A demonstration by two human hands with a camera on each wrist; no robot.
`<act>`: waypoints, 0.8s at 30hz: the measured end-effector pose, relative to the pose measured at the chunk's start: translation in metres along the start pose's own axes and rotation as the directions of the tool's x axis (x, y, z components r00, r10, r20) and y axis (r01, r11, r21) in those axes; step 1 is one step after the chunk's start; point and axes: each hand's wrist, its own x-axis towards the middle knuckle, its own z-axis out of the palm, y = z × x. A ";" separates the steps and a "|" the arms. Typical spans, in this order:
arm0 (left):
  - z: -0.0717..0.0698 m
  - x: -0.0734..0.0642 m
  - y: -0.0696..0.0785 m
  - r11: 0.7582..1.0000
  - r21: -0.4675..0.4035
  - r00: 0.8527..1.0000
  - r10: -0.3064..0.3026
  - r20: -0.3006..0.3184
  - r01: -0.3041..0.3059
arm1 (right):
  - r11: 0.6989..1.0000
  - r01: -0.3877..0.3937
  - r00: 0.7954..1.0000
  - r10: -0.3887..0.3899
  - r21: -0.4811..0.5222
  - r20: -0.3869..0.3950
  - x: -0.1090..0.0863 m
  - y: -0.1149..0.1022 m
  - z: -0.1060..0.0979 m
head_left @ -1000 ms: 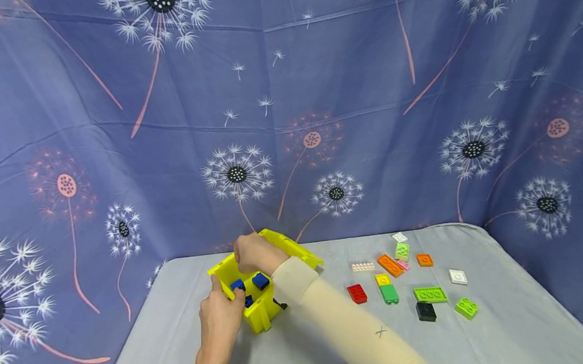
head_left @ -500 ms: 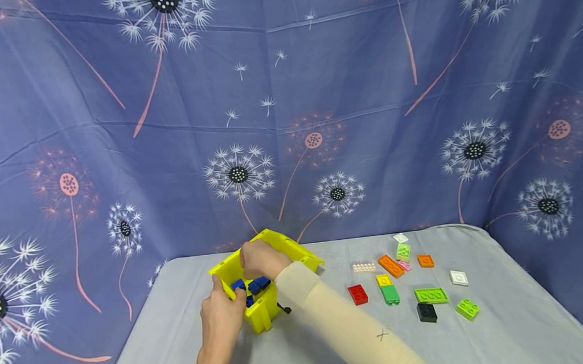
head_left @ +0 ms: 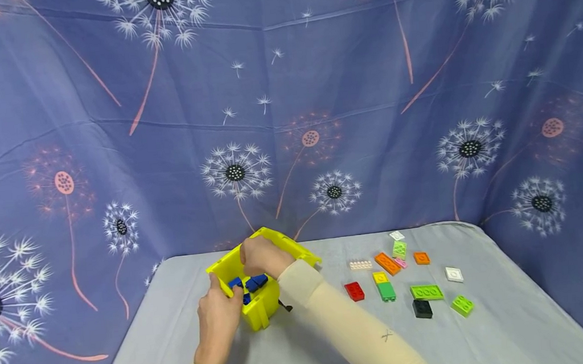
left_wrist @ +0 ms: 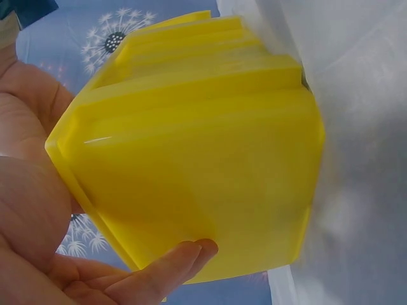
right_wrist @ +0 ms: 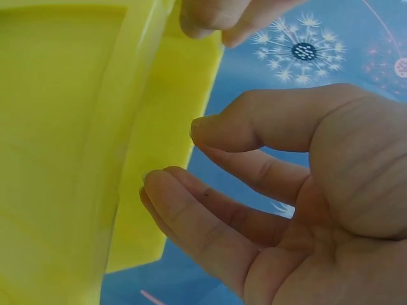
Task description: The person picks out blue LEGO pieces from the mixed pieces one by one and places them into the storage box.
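Note:
A yellow plastic bin (head_left: pixel 262 309) stands on the left half of the table, with several blue bricks (head_left: pixel 257 282) inside. My left hand (head_left: pixel 216 319) grips its near left rim, thumb hooked over the edge. The left wrist view shows the fingers (left_wrist: pixel 181 260) of that hand along the bin's outer wall (left_wrist: pixel 210 165). Above the bin's opening is my right hand (head_left: pixel 263 256), its fingertips hidden in the head view. In the right wrist view its fingers (right_wrist: pixel 197 229) and thumb are loosely bent and apart, with nothing between them, beside the yellow wall (right_wrist: pixel 70 146).
Loose bricks lie right of the bin: red (head_left: pixel 354 291), green (head_left: pixel 387 291), yellow (head_left: pixel 380 278), orange (head_left: pixel 387 263), black (head_left: pixel 422 309), white (head_left: pixel 453 274) and several lime ones (head_left: pixel 426 292). A dandelion-print cloth (head_left: pixel 284 91) hangs behind the grey-covered table (head_left: pixel 149 330).
Another blue piece now lies among the bricks in the bin. My right hand has shifted slightly to the right above it. The left hand keeps its grip on the rim.

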 end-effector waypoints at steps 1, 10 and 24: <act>-0.001 0.000 0.000 1.000 0.001 1.000 0.001 -0.003 0.000 | 1.000 0.007 1.000 -0.007 -0.013 -0.012 -0.002 -0.001 -0.002; -0.008 0.003 -0.007 1.000 0.010 1.000 -0.010 -0.020 0.010 | 0.999 0.042 0.996 -0.043 -0.017 -0.080 -0.024 -0.010 -0.031; -0.017 0.004 -0.010 1.000 0.028 1.000 0.011 0.010 -0.011 | 0.990 0.103 0.970 -0.079 0.097 -0.230 -0.085 0.041 -0.056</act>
